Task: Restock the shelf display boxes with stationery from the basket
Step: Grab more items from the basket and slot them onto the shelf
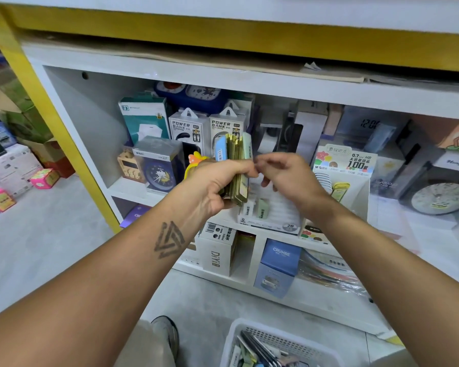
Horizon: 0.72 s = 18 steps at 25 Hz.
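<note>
My left hand (217, 184) grips a stack of flat stationery packs (235, 160), mostly olive-yellow with a blue one at the left, held upright in front of the shelf. My right hand (284, 173) hovers beside the stack's right edge with thumb and fingertips pinched together near the outermost pack; whether it has hold of a pack cannot be made out. Below the hands stands a white display box (276, 215) with ribbed slots holding a pale green pack (263, 210). The white mesh basket (252, 332) sits on the floor at the bottom, holding several more packs.
A second display box (345, 165) marked 0.7 HB 100 stands at right with a yellow pack inside. Power bank boxes (188, 128), clocks (159, 173) and other cartons fill the shelf behind. A lower shelf holds a blue box (278, 266). My shoe (167, 332) is left of the basket.
</note>
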Tool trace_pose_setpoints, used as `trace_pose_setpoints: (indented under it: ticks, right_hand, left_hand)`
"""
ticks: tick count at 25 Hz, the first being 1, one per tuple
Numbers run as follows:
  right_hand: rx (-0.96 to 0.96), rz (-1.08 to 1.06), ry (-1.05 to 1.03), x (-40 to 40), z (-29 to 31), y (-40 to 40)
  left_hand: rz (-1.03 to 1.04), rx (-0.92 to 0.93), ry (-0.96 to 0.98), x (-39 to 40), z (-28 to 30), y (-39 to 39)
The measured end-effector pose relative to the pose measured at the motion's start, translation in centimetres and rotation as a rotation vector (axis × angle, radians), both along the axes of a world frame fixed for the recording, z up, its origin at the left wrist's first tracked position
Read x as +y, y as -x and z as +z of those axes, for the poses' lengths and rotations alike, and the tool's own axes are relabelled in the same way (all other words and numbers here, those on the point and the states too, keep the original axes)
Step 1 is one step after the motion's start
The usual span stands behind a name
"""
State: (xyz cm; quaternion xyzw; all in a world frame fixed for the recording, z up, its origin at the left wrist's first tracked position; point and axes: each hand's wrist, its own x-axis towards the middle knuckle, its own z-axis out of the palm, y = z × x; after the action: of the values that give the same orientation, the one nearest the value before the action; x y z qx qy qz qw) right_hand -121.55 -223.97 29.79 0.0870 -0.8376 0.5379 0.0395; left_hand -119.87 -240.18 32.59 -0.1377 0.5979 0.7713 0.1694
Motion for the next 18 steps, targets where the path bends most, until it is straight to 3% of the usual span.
trace_pose_setpoints:
  ticks: [1,3,11,16,18]
  right_hand:
    - [-0.084,0.032,0.221,0.3,1.0,-0.6]
    - [-0.132,0.077,0.406,1.1,2.1,-1.5]
    - [-0.114,-0.015,0.436,4.5,3.2,-2.6]
    - [-0.184,-0.123,0.454,5.6,3.2,-2.3]
    - [-0.148,-0.105,0.298,5.6,2.8,-2.4]
  left_hand:
    - [-0.026,0.005,-0.006,0.5,0.0,-0.2]
    - [-0.070,0.011,-0.017,1.6,0.0,-0.7]
    - [-0.221,0.004,-0.089,4.0,0.2,-1.7]
    - [-0.110,-0.083,-0.083,3.7,0.4,-1.4]
    - [-0.044,-0.090,-0.076,3.2,0.5,-1.1]
